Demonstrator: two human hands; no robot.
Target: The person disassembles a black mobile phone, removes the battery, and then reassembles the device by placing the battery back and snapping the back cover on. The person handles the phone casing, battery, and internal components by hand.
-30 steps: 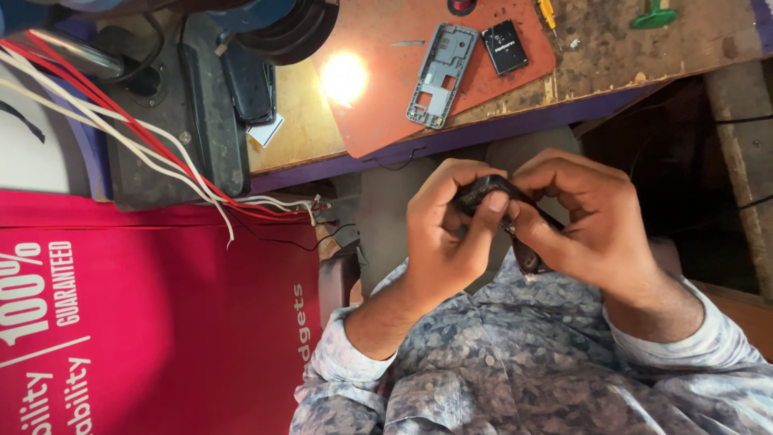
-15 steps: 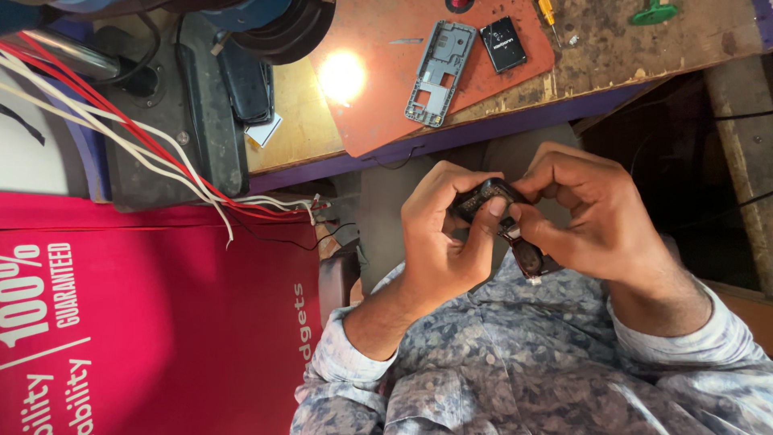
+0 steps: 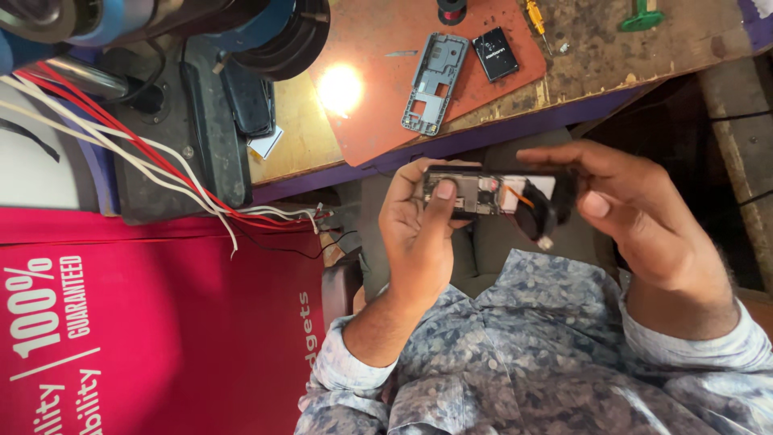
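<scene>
My left hand (image 3: 419,238) grips the left end of an opened phone body (image 3: 475,195), thumb pressed on its exposed circuit board. The board lies lengthwise between both hands, with a white patch and a thin orange wire near its right end. My right hand (image 3: 636,213) is at that right end, fingers curled over a black part (image 3: 547,211) that touches the phone. Both hands are held over my lap, just below the workbench edge.
On the bench an orange mat (image 3: 378,129) carries a grey phone frame (image 3: 435,80) and a black battery (image 3: 494,53). A yellow screwdriver (image 3: 535,14) and green tool (image 3: 642,16) lie behind. Red and white wires (image 3: 161,173) cross left, above a red banner (image 3: 161,322).
My hands were bunched tightly round the dark phone; they have spread apart, the right hand moving right, and the circuit board now shows between them.
</scene>
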